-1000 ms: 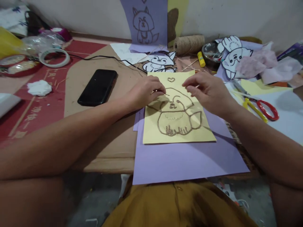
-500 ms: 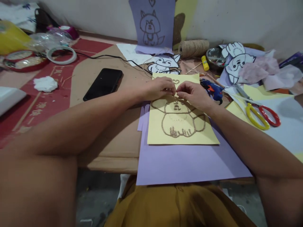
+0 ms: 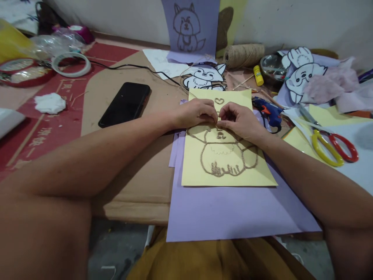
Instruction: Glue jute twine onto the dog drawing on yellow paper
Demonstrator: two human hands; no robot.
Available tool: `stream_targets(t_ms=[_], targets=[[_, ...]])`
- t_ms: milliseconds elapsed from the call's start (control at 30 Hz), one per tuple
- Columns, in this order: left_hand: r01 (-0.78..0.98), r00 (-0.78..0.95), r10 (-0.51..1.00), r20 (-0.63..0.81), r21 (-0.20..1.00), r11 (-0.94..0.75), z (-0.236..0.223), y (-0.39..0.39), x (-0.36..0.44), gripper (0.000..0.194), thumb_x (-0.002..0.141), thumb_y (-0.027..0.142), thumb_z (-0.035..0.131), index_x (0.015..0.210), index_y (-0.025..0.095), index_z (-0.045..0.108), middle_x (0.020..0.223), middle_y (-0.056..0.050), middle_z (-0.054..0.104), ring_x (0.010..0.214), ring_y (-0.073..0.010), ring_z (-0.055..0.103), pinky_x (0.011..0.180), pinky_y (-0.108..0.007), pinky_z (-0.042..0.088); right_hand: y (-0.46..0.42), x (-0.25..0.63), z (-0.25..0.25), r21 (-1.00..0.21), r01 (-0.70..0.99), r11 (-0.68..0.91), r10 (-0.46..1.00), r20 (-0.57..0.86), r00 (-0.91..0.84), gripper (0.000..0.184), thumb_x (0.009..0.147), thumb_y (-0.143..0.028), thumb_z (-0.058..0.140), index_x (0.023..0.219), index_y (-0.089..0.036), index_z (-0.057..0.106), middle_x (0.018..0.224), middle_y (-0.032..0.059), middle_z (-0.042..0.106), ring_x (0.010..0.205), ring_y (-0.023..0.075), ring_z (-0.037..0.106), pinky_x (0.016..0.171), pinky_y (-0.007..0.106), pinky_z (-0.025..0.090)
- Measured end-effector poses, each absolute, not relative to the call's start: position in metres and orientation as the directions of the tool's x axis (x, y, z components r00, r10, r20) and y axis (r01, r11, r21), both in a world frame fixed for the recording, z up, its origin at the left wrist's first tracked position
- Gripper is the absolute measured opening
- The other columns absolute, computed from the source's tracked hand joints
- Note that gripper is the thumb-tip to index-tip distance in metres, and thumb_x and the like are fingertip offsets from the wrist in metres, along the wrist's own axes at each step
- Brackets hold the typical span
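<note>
A yellow sheet of paper (image 3: 194, 165) lies on a larger purple sheet (image 3: 233, 216). An animal outlined in brown twine (image 3: 223, 144) is on it, with a small twine heart (image 3: 219, 101) above. My left hand (image 3: 201, 112) rests over the animal's head, its fingers closed in a pinch. Facing it, my right hand (image 3: 240, 121) pinches thumb against forefinger, the tips almost touching the left fingertips. Whatever sits between the fingers is too small to make out. Both hands hide much of the animal's face.
Right of the sheets are a blue glue gun (image 3: 271, 112) and red-and-yellow-handled scissors (image 3: 333, 146). Behind stand a twine spool (image 3: 244, 55), a glue stick (image 3: 258, 75) and paper animal cutouts (image 3: 204, 76). A black phone (image 3: 125, 104) and a tape roll (image 3: 71, 65) lie to the left.
The view has shifted slightly, so the sheets appear lower. Both hands stay pinched together over the animal's head, with the fingertips a little lower on the face.
</note>
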State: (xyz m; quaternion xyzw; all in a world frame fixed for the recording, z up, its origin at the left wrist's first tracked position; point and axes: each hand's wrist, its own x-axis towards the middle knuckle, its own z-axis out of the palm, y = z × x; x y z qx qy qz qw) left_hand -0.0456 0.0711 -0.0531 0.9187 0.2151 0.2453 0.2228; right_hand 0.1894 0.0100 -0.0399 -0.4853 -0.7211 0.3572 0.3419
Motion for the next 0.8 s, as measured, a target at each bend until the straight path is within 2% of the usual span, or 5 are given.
stream_targets(t_ms=[167,467,633,800], targets=[[0.279,0.792,0.497,0.354,0.513,-0.812,-0.0558,0.0728,-0.0455,0.015,0.100,0.026,0.075,0.102,0.025,0.090,0.102,-0.007,0.077,0.091,-0.0169,0.072,0.084,-0.025,0.053,0.0093,0.1885,-0.0387,-0.841,0.469,0.269,0.945,0.135,-0.300,0.021,0.072,-0.026,0.087,0.086,-0.025,0.071,0.081,-0.0003,0.068,0.075,0.0176,0.055,0.069,0.033,0.045],[0.288,0.796,0.492,0.352,0.495,-0.820,-0.0545,0.0714,-0.0454,0.016,0.100,0.027,0.074,0.099,0.026,0.090,0.103,-0.007,0.076,0.089,-0.0163,0.071,0.080,-0.026,0.050,0.0089,0.1886,-0.0393,-0.837,0.474,0.273,0.942,0.132,-0.310,0.022,0.074,-0.029,0.088,0.087,-0.025,0.071,0.082,0.0001,0.069,0.076,0.0180,0.056,0.071,0.034,0.047],[0.284,0.790,0.495,0.362,0.499,-0.819,-0.0549,0.0715,-0.0446,0.015,0.099,0.025,0.074,0.098,0.025,0.089,0.102,-0.007,0.076,0.090,-0.0169,0.071,0.084,-0.027,0.052,0.0101,0.1900,-0.0421,-0.836,0.465,0.292,0.933,0.143,-0.329,0.023,0.074,-0.028,0.088,0.088,-0.025,0.070,0.083,-0.0001,0.069,0.077,0.0183,0.058,0.072,0.035,0.047],[0.293,0.781,0.506,0.367,0.500,-0.815,-0.0561,0.0720,-0.0439,0.015,0.100,0.034,0.078,0.098,0.024,0.089,0.098,-0.007,0.076,0.086,-0.0170,0.071,0.083,-0.027,0.054,0.0092,0.1883,-0.0409,-0.818,0.501,0.282,0.942,0.135,-0.309,0.025,0.073,-0.029,0.089,0.088,-0.025,0.070,0.081,-0.0002,0.069,0.075,0.0183,0.057,0.071,0.035,0.046]])
